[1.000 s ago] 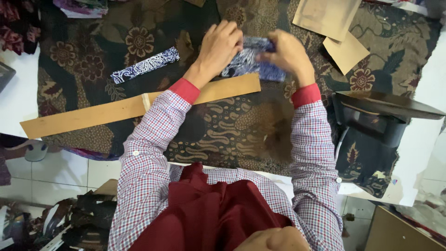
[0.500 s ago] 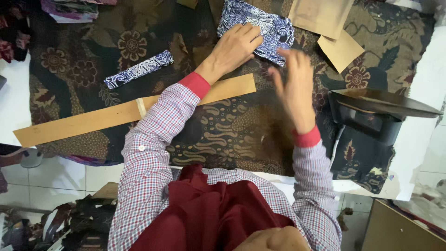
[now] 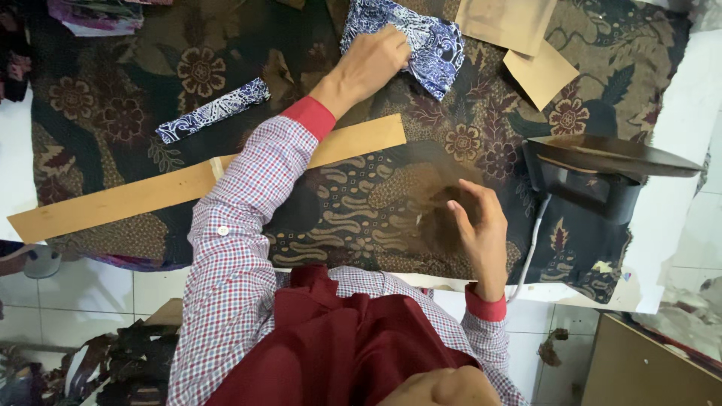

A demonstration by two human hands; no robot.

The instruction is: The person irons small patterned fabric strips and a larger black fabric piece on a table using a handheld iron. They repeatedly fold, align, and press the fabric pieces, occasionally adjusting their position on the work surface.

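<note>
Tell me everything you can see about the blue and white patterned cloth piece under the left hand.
The blue and white cloth piece is a soft printed fabric with a dense white pattern on dark blue. It lies crumpled and partly folded, with one corner pointing down to the right, at the far side of the dark brown flowered table cover. The left hand rests on its left part, fingers pressing into it. Its upper right edge lies close beside a tan paper piece; whether they touch cannot be told.

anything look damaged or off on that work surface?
Yes: the patterned table cover has a dark brown scorched-looking patch right by the right hand, near the iron standing on end. The left hand holds the blue-and-white cloth, which looks intact.
</note>
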